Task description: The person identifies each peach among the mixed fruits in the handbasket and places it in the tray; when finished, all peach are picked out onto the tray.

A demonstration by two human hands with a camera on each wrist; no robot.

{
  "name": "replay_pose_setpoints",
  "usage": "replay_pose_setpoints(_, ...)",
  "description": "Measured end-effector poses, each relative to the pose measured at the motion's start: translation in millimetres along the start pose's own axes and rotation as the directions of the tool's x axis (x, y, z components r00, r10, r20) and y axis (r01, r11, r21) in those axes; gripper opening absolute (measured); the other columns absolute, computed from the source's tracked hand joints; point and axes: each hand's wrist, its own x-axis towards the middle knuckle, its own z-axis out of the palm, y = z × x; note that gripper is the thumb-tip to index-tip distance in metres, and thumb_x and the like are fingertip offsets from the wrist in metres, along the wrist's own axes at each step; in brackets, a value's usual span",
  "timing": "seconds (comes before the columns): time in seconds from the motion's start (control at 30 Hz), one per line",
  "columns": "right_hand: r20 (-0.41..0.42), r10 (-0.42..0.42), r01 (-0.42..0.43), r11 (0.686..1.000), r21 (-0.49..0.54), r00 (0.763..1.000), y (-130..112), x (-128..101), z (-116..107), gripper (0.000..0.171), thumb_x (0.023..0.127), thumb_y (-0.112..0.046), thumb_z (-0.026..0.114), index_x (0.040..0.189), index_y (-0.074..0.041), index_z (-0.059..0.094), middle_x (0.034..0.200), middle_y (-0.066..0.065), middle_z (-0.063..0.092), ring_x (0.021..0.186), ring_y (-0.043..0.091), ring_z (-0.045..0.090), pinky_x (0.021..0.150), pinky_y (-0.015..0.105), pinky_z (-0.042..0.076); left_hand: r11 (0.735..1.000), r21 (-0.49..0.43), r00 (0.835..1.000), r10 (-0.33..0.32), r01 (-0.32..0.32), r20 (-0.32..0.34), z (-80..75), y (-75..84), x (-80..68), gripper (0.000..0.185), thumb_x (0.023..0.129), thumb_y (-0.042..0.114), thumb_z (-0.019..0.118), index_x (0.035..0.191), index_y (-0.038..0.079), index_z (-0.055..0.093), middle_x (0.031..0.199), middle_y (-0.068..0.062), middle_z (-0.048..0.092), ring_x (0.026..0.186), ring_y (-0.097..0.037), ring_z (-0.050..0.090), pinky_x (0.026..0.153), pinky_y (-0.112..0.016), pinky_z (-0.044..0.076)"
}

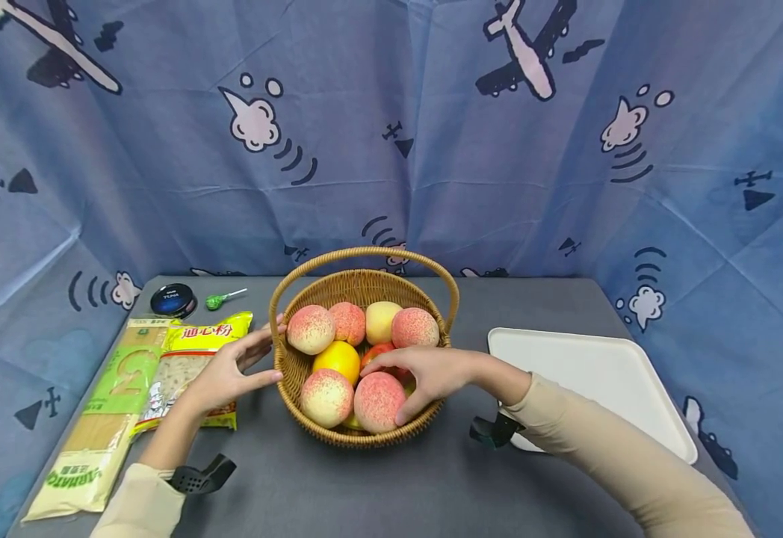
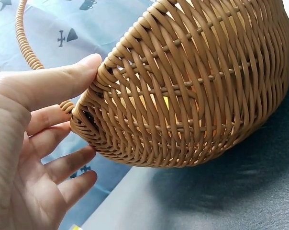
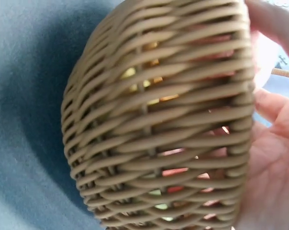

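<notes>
At the table's left edge lie a noodle pack (image 1: pixel 98 418) and a yellow flour bag (image 1: pixel 193 362); beside them the left hand (image 1: pixel 226 371), fingers straight and open, touches the wicker basket (image 1: pixel 311 407) at its left rim. The basket sits upright at mid-table near the front edge, handle arching left to right. The right hand (image 1: pixel 425 373) reaches over the right rim, fingers loosely spread on a peach (image 1: pixel 376 401), gripping nothing. Piled fruit could likely roll out if the basket tips; the white tray (image 1: pixel 593 381) lies toward the right edge.
</notes>
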Motion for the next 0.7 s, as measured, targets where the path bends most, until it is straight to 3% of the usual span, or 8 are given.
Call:
replay_pose_setpoints(0.17,-0.124,-0.071,0.087,0.988,0.125,0.99,2,-9,2,0.066,0.079,-0.023,0.078,0.135,-0.012,0.046,0.134,-0.001,0.049,0.116,0.012,0.051,0.102,0.031,0.046,1.0,-0.009,1.0,0.002,-0.002,0.002,0.1,-0.6,-0.4,0.067,0.086,0.014,0.07,0.144,0.003,0.039,0.152,-0.019,0.031,0.135,-0.033,0.038,0.101,-0.008,0.036)
replay_pose_setpoints(0.3,-0.265,-0.08,0.135,0.971,0.195,0.961,2,-26,1,0.068,0.079,-0.02,0.077,0.138,-0.013,0.044,0.137,0.003,0.047,0.116,0.015,0.054,0.099,0.034,0.05,1.0,-0.008,1.0,0.001,-0.001,0.004,-0.1,-0.4,-0.8,0.067,0.086,0.013,0.07,0.144,0.003,0.038,0.151,-0.018,0.032,0.135,-0.034,0.038,0.101,-0.008,0.036)
replay_pose_setpoints(0.53,-0.487,-0.031,0.15,0.967,0.208,0.873,5,-70,4,0.074,0.075,-0.011,0.08,0.139,-0.015,0.043,0.137,0.002,0.046,0.124,0.014,0.047,0.099,0.031,0.049,1.0,0.004,1.0,-0.03,0.03,0.002,0.2,-0.1,-1.9,0.069,0.086,0.016,0.07,0.144,0.001,0.036,0.15,-0.019,0.034,0.135,-0.033,0.038,0.103,-0.011,0.037)
replay_pose_setpoints(0.7,-0.622,-0.009,0.15,0.973,0.175,0.783,18,-103,6,0.076,0.074,0.001,0.077,0.14,-0.009,0.041,0.136,0.001,0.048,0.123,0.011,0.048,0.099,0.019,0.046,1.0,0.003,1.0,-0.025,0.025,-0.004,0.1,0.0,-1.8,0.069,0.086,0.015,0.07,0.144,0.001,0.036,0.151,-0.02,0.033,0.136,-0.034,0.036,0.102,-0.008,0.036)
